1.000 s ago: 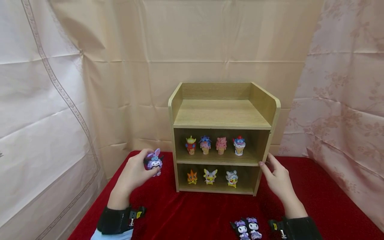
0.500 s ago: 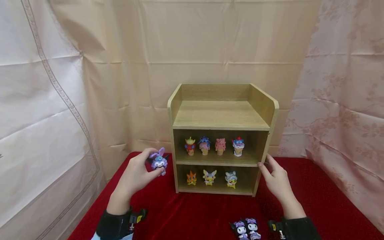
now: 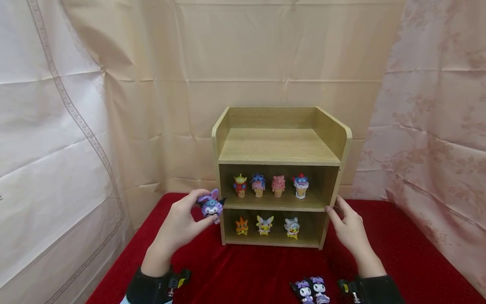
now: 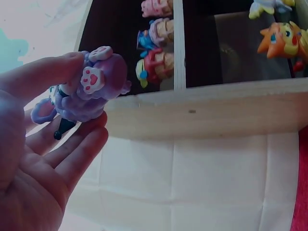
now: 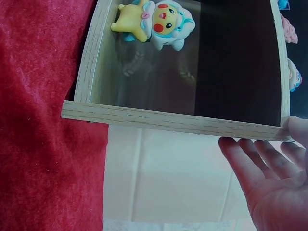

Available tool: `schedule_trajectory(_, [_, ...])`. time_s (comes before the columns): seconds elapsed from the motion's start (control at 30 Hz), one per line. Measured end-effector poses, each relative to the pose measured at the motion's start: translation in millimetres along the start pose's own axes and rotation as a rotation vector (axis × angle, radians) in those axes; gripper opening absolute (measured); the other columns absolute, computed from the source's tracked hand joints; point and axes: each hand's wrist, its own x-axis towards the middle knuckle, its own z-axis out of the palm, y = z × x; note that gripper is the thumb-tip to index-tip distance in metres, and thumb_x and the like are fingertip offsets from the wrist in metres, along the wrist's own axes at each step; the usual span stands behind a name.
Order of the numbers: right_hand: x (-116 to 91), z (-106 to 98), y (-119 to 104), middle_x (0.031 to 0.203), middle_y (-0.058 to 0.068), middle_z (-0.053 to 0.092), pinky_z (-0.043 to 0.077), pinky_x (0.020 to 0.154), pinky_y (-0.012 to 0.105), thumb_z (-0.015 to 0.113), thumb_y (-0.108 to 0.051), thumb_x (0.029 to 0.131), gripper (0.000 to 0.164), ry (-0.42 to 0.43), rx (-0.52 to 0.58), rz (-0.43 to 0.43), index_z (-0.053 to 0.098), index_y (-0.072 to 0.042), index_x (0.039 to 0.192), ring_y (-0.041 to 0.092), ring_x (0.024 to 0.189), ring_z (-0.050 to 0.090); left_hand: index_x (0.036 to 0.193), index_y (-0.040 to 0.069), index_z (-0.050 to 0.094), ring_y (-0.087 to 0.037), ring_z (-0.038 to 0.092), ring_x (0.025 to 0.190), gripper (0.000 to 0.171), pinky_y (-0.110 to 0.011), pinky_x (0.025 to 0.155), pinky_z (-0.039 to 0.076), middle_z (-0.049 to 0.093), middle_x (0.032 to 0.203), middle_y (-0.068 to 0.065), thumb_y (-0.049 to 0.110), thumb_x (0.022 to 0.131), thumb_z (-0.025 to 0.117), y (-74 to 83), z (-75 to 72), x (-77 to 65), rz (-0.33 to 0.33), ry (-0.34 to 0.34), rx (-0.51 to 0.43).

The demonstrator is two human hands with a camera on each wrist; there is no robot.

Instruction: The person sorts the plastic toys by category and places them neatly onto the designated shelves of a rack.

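My left hand holds a purple rabbit-eared figurine between thumb and fingers, beside the left side of a small wooden shelf. In the left wrist view the figurine turns its underside and pink-padded paws to the camera. My right hand grips the shelf's right side panel, its thumb at the front edge and fingers along the outer face. Several ice-cream-cone figurines stand in a row on the middle shelf. On the bottom shelf are three figurines, an orange one leftmost.
Two purple-and-black figurines lie side by side at the front of the red cloth, near my right wrist. Beige curtains hang behind the shelf, with a patterned pink curtain on the right.
My left hand has moved right with the purple figurine, from over the red cloth to the shelf's left edge. My right hand has kept its hold on the shelf's side.
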Motion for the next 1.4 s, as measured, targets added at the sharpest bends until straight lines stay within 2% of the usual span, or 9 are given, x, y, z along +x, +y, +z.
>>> schedule_trajectory(0.23, [0.4, -0.8, 0.9, 0.125, 0.026, 0.055, 0.048, 0.082, 0.059, 0.055, -0.018, 0.099, 0.047, 0.016, 0.001, -0.011, 0.041, -0.006, 0.143, 0.037, 0.109, 0.055, 0.123, 0.012, 0.056, -0.009, 0.057, 0.091, 0.06, -0.03, 0.071, 0.056, 0.061, 0.111, 0.001, 0.016, 0.07, 0.086, 9.2, 13.3, 6.0, 0.089, 0.037, -0.033])
schedule_trajectory(0.5, [1.4, -2.4, 1.2, 0.125, 0.026, 0.055, 0.047, 0.083, 0.06, 0.055, -0.02, 0.099, 0.047, 0.017, 0.005, 0.006, 0.042, -0.006, 0.142, 0.037, 0.11, 0.054, 0.126, 0.009, 0.053, -0.011, 0.057, 0.095, 0.064, -0.031, 0.074, 0.056, 0.061, 0.113, -0.003, 0.018, 0.071, 0.086, 20.6, 23.3, 14.1, 0.124, 0.053, -0.045])
schedule_trajectory(0.7, [1.7, -1.8, 2.1, 0.125, 0.026, 0.055, 0.048, 0.082, 0.059, 0.055, -0.02, 0.099, 0.049, 0.01, 0.0, -0.003, 0.04, -0.006, 0.143, 0.036, 0.109, 0.055, 0.126, 0.01, 0.052, -0.01, 0.056, 0.095, 0.063, -0.031, 0.076, 0.056, 0.061, 0.114, -0.003, 0.019, 0.073, 0.085, 27.4, 23.6, 23.9, 0.128, 0.054, -0.031])
schedule_trajectory(0.97, [1.1, -0.6, 2.7, 0.125, 0.026, 0.055, 0.048, 0.082, 0.059, 0.055, -0.02, 0.099, 0.049, 0.006, 0.01, -0.002, 0.04, -0.007, 0.144, 0.036, 0.109, 0.054, 0.12, 0.007, 0.053, -0.01, 0.054, 0.094, 0.059, -0.037, 0.075, 0.056, 0.06, 0.11, -0.005, 0.019, 0.072, 0.085, 32.8, 24.2, 42.4, 0.184, 0.053, -0.012])
schedule_trajectory(1.13, [0.5, -0.9, 1.8, 0.125, 0.027, 0.054, 0.048, 0.082, 0.06, 0.054, -0.02, 0.099, 0.049, 0.002, 0.01, -0.003, 0.039, -0.006, 0.144, 0.037, 0.11, 0.054, 0.118, 0.006, 0.052, -0.011, 0.054, 0.091, 0.06, -0.036, 0.073, 0.056, 0.06, 0.107, -0.006, 0.02, 0.071, 0.086, 35.7, 24.3, 53.6, 0.212, 0.057, 0.017])
schedule_trajectory(1.4, [0.4, -0.1, 1.5, 0.126, 0.026, 0.055, 0.048, 0.083, 0.059, 0.054, -0.021, 0.099, 0.049, -0.008, 0.002, 0.016, 0.04, -0.007, 0.143, 0.036, 0.11, 0.054, 0.115, 0.004, 0.053, -0.012, 0.056, 0.09, 0.06, -0.035, 0.077, 0.055, 0.061, 0.104, -0.007, 0.023, 0.07, 0.087, 41.8, 16.8, 71.8, 0.252, 0.06, 0.082])
